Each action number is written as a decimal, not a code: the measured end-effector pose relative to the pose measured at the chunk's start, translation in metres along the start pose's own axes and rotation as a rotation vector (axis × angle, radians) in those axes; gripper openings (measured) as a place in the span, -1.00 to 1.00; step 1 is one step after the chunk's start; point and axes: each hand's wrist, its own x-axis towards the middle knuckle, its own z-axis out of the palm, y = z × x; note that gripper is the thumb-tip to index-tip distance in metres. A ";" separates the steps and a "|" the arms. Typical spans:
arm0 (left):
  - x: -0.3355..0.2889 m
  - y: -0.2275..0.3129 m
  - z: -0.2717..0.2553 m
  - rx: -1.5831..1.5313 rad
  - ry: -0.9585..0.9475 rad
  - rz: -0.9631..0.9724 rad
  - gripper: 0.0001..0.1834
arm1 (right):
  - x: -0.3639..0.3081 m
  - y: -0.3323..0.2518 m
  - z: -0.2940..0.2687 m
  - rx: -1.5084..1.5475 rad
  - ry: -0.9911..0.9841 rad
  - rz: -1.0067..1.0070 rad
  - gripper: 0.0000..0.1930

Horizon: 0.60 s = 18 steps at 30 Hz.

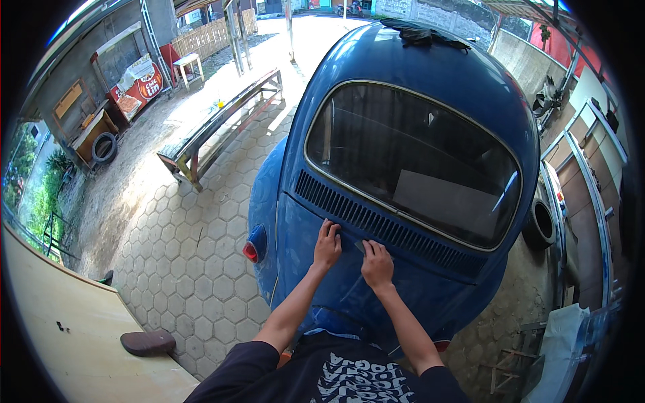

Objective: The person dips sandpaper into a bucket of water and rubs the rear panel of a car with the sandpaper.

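In front of me is the rear of a blue rounded car, with its engine lid [306, 235] below a row of dark vent slots [376, 213]. My left hand [327, 247] rests its bent, slightly parted fingertips on the lid just under the slots, with nothing visible in them. Beside it, to the right, my right hand [378, 266] is closed, its fingertips pinching a small, thin greyish piece [359, 246] against the lid. What that piece is cannot be made out. Dull, pale smudges show on the blue paint near my hands.
Above the slots is the rear window [416, 161]. Dark cloth or gloves [420, 33] lie on the roof. A long wooden bench [222, 121] stands to the left on hexagonal pavers. A brown block-like object [148, 342] rests on a pale board [80, 329]. A tyre [539, 221] stands at right.
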 end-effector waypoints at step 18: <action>-0.061 0.098 0.036 0.334 -0.038 -0.038 -0.51 | -0.035 0.049 -0.023 0.310 -0.122 -0.091 -0.46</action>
